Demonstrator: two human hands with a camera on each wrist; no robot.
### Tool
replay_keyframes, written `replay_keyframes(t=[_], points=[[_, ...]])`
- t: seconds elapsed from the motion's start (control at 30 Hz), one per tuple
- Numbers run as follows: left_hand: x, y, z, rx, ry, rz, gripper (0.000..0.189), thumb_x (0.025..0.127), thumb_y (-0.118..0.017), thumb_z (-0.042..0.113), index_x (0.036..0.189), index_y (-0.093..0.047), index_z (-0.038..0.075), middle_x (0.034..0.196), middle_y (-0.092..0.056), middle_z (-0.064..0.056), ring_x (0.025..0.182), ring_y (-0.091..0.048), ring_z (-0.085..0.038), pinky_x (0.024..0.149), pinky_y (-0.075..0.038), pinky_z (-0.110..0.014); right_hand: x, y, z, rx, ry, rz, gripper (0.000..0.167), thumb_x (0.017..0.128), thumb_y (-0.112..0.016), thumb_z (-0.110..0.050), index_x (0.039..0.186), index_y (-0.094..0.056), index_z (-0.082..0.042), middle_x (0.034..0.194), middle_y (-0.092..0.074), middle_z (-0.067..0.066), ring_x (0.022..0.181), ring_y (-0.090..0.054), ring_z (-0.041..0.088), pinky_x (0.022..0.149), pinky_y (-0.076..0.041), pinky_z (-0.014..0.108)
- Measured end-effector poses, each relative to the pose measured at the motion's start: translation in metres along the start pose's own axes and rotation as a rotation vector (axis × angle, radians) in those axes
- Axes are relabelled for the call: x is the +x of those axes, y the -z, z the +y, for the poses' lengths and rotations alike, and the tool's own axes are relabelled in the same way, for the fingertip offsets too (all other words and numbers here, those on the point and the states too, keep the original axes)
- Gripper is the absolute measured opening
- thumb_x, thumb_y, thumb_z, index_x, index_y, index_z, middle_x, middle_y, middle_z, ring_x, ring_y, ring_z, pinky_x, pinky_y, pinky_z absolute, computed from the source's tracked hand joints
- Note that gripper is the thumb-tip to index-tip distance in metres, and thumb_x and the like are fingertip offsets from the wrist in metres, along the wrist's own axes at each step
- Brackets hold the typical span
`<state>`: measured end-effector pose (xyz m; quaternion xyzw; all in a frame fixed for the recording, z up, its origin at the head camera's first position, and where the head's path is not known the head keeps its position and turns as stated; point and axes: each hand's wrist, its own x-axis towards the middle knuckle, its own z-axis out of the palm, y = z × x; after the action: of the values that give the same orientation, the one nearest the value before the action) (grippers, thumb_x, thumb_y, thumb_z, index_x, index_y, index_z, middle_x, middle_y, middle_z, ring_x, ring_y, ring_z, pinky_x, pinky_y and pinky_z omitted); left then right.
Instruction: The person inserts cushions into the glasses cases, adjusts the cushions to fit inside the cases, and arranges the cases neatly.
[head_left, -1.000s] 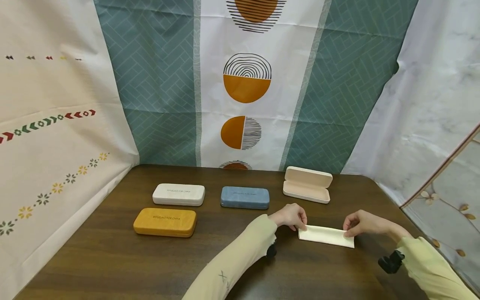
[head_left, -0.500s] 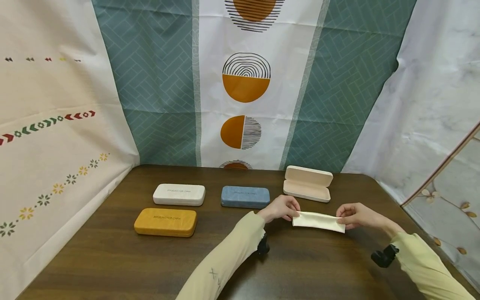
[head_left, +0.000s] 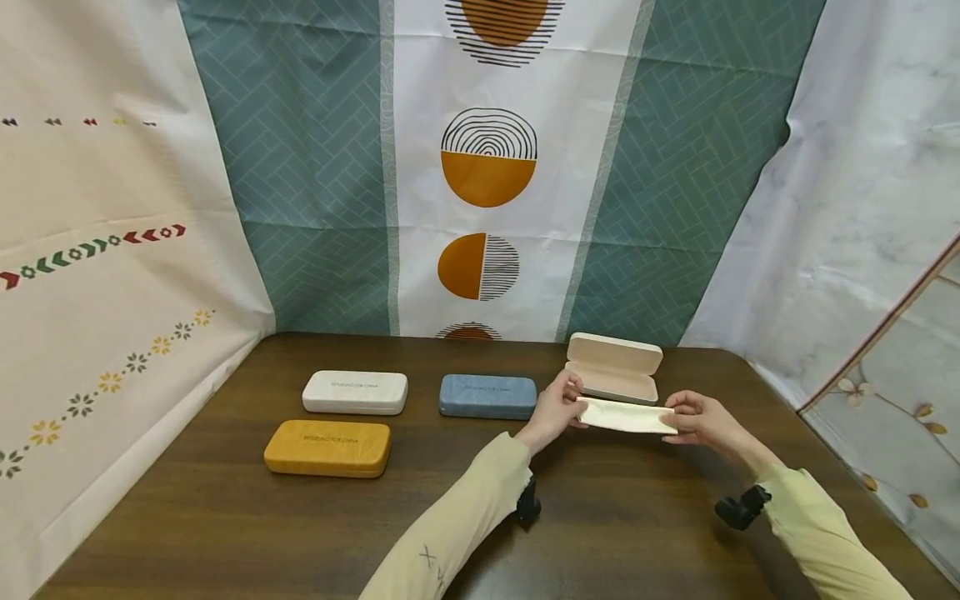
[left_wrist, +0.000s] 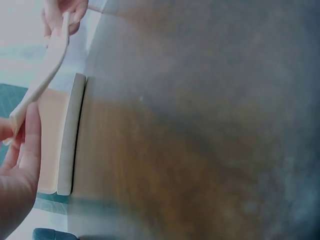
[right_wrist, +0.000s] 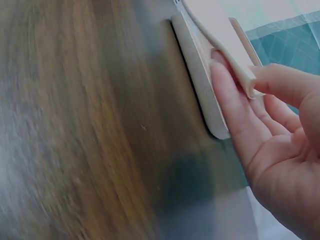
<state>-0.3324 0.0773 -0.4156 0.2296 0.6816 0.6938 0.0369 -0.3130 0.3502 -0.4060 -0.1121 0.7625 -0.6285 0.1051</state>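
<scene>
A pale yellow folded cloth (head_left: 622,416) is stretched between both hands, just in front of an open glasses case (head_left: 615,358) with a cream lining. My left hand (head_left: 554,410) pinches its left end between thumb and fingers. At the other end my right hand (head_left: 701,423) pinches it the same way. In the left wrist view the cloth (left_wrist: 47,70) sags slightly and is held off the table, with the case (left_wrist: 70,140) beyond it. The right wrist view shows the cloth's folded edge (right_wrist: 220,42) between thumb and fingers, over the case (right_wrist: 200,80).
Three shut glasses cases stand to the left on the dark wooden table (head_left: 285,533): a white one (head_left: 355,392), a blue one (head_left: 487,396) close to the left hand, and a mustard one (head_left: 327,448). Fabric backdrops (head_left: 315,167) rise behind the table.
Both hands have lifted the folded cloth off the table. They have carried it away from the body and a little left, up to the open case.
</scene>
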Motion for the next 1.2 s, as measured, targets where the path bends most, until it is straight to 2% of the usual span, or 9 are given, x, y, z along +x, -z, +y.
replay_keyframes(t=[0.13,0.23,0.4,0.57,0.73,0.8,0.93,1.03,1.2], points=[[0.004,-0.001,-0.001,0.067,-0.022,0.025,0.011,0.083,-0.051,-0.015,0.083,-0.056,-0.006,0.072,-0.052,-0.006,0.059,-0.052,-0.013,0.058,-0.052,-0.035,0.002,-0.002,0.003,0.052,0.047,0.072,0.019,0.084,-0.059,0.006,0.093,-0.042,0.005,0.087,-0.056,0.012,0.078,-0.06,0.021,0.072,-0.048,0.043],[0.006,-0.002,-0.004,0.09,-0.005,0.044,0.015,0.083,-0.052,-0.015,0.076,-0.063,-0.007,0.074,-0.058,-0.005,0.063,-0.057,-0.012,0.057,-0.051,-0.027,0.003,-0.003,0.004,0.086,0.094,0.114,0.014,0.084,-0.057,0.01,0.088,-0.045,0.004,0.084,-0.057,0.011,0.076,-0.06,0.02,0.07,-0.049,0.041],[0.009,-0.004,-0.003,0.102,0.046,0.102,0.012,0.082,-0.056,-0.012,0.083,-0.067,-0.007,0.08,-0.061,-0.005,0.067,-0.059,-0.015,0.058,-0.051,-0.026,0.004,-0.007,0.003,0.091,0.136,0.206,0.007,0.083,-0.06,0.008,0.087,-0.054,0.006,0.082,-0.06,0.007,0.071,-0.061,0.019,0.066,-0.05,0.038],[0.014,-0.006,-0.001,0.209,0.034,0.128,0.012,0.077,-0.064,-0.007,0.087,-0.069,-0.003,0.078,-0.062,-0.005,0.061,-0.054,-0.008,0.057,-0.048,-0.022,0.005,-0.009,0.003,0.066,0.146,0.276,0.025,0.083,-0.063,0.002,0.099,-0.054,0.018,0.084,-0.064,0.005,0.07,-0.062,0.017,0.064,-0.051,0.033],[0.018,-0.008,0.0,0.268,0.002,0.184,0.011,0.075,-0.066,-0.008,0.082,-0.07,-0.001,0.075,-0.063,-0.002,0.06,-0.049,-0.006,0.054,-0.043,-0.019,0.006,-0.01,0.002,0.056,0.129,0.279,0.042,0.083,-0.064,0.001,0.112,-0.044,0.025,0.09,-0.063,0.005,0.074,-0.062,0.016,0.067,-0.05,0.031],[0.019,-0.009,0.001,0.26,0.007,0.223,0.01,0.075,-0.066,-0.008,0.081,-0.071,-0.001,0.077,-0.064,-0.003,0.063,-0.051,-0.008,0.055,-0.045,-0.02,0.008,-0.01,0.002,0.058,0.118,0.286,0.043,0.083,-0.064,0.001,0.113,-0.044,0.025,0.092,-0.063,0.006,0.074,-0.062,0.015,0.068,-0.05,0.03],[0.022,-0.011,-0.002,0.318,0.002,0.298,0.015,0.073,-0.07,-0.007,0.086,-0.071,0.0,0.084,-0.064,-0.004,0.072,-0.053,-0.014,0.061,-0.044,-0.022,0.012,-0.009,0.004,0.072,0.114,0.277,0.045,0.084,-0.062,0.002,0.117,-0.041,0.024,0.096,-0.062,0.008,0.078,-0.062,0.016,0.071,-0.049,0.03],[0.024,-0.012,-0.004,0.361,-0.007,0.33,0.024,0.07,-0.072,-0.007,0.093,-0.07,0.0,0.091,-0.063,-0.007,0.078,-0.054,-0.02,0.065,-0.043,-0.023,0.016,-0.01,0.004,0.085,0.12,0.266,0.045,0.084,-0.061,0.004,0.119,-0.04,0.024,0.098,-0.061,0.01,0.08,-0.062,0.016,0.073,-0.048,0.031],[0.03,-0.011,-0.006,0.366,-0.026,0.352,0.034,0.068,-0.071,-0.012,0.101,-0.066,-0.004,0.099,-0.061,-0.011,0.077,-0.056,-0.023,0.063,-0.044,-0.023,0.025,-0.011,0.002,0.103,0.137,0.276,0.043,0.084,-0.061,0.005,0.117,-0.041,0.023,0.097,-0.061,0.012,0.082,-0.062,0.017,0.076,-0.047,0.034]])
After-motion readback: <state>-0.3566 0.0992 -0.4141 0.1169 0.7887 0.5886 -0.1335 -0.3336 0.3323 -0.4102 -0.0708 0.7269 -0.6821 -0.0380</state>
